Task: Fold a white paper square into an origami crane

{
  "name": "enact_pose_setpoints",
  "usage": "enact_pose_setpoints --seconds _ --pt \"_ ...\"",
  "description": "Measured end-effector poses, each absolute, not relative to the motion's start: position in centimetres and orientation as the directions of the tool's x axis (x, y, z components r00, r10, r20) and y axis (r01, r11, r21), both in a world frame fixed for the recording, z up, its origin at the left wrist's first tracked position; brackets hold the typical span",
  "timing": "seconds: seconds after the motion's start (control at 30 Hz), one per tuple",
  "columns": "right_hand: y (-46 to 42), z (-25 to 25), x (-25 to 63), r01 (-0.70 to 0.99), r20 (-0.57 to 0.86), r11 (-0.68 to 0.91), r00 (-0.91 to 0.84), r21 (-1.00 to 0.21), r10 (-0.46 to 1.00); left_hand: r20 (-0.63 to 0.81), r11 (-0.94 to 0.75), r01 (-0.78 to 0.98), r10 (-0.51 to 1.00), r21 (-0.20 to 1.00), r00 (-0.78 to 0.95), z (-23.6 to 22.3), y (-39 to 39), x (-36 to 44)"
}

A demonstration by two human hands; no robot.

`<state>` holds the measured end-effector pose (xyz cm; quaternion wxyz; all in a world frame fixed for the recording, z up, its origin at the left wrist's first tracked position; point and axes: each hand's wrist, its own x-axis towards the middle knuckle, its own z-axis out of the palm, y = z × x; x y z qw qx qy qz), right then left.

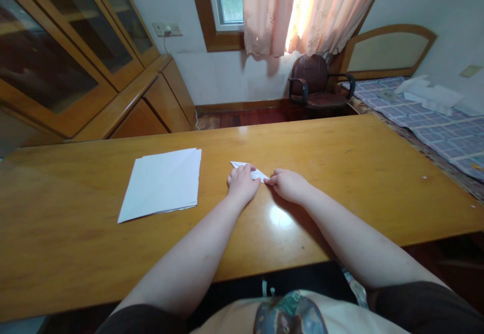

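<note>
A small white sheet of folded paper [258,175], narrow and pointed at its ends, lies on the wooden table. My left hand [243,183] rests over its left part, fingers curled and pressing it down, with one pointed tip sticking out beyond them. At the paper's right end, my right hand [290,185] is closed, its thumb and forefinger pinching the tip. The underside of the paper and part of its middle are hidden by my fingers. To the left lies a stack of white paper sheets [162,185], its edges slightly uneven.
The table [359,172] has a glossy top and reaches across the view. Beyond it stand a brown office chair [312,81], a glass-door cabinet [132,102] on the left, and a bed [427,117] with white items on the right. A pink curtain [268,11] hangs at the window.
</note>
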<state>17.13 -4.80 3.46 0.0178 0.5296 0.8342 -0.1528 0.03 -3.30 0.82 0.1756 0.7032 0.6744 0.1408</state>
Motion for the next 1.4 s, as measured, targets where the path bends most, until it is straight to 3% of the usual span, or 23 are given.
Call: enact_pose_setpoints --seconds 0.2,0.47,0.83,1.4 --pt "-4.9 3.3 17.2 0.895 -0.186 0.374 -0.421 -0.244 0.888 -0.018 0.036 0.921 0.999 0.388 -0.031 0.8 -2.8 -0.7" --pt "-5.0 3.3 16.8 0.885 -0.162 0.422 -0.454 -0.199 0.876 0.047 -0.035 0.955 0.999 0.295 0.022 0.7 -3.5 -0.5" --pt "-5.5 3.8 16.4 0.903 -0.197 0.375 -0.415 -0.21 0.888 -0.045 0.048 0.922 0.998 0.383 -0.033 0.8 -2.6 -0.7" --pt "-5.5 3.9 16.3 0.9 -0.215 0.358 -0.411 -0.247 0.886 -0.05 -0.028 0.937 0.998 0.347 0.049 1.1 -1.1 -3.0"
